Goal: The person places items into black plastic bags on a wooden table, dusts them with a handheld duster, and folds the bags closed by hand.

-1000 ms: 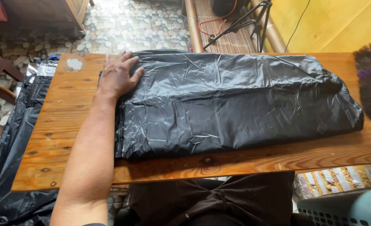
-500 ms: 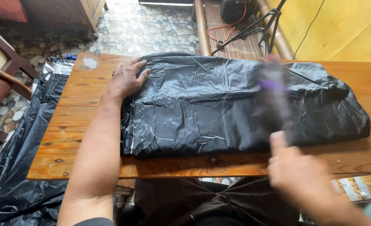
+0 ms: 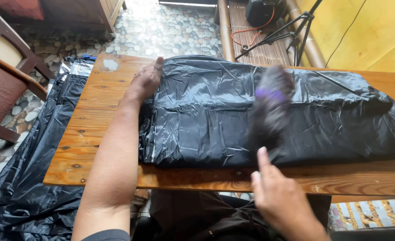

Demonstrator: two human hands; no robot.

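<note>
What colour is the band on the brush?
Purple, on the blurred dark brush in the right hand, head view.

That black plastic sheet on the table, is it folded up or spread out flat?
Folded. The black plastic sheet lies in stacked layers with a layered edge showing at its left end, where the left hand presses it on the wooden table.

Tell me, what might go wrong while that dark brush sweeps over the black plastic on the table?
The black plastic sheet is pinned only at its far-left corner by the left hand, so it may bunch up or slide. More plastic hangs off the wooden table and could drag it. The right hand swings the blurred brush fast and might snag it.
</note>
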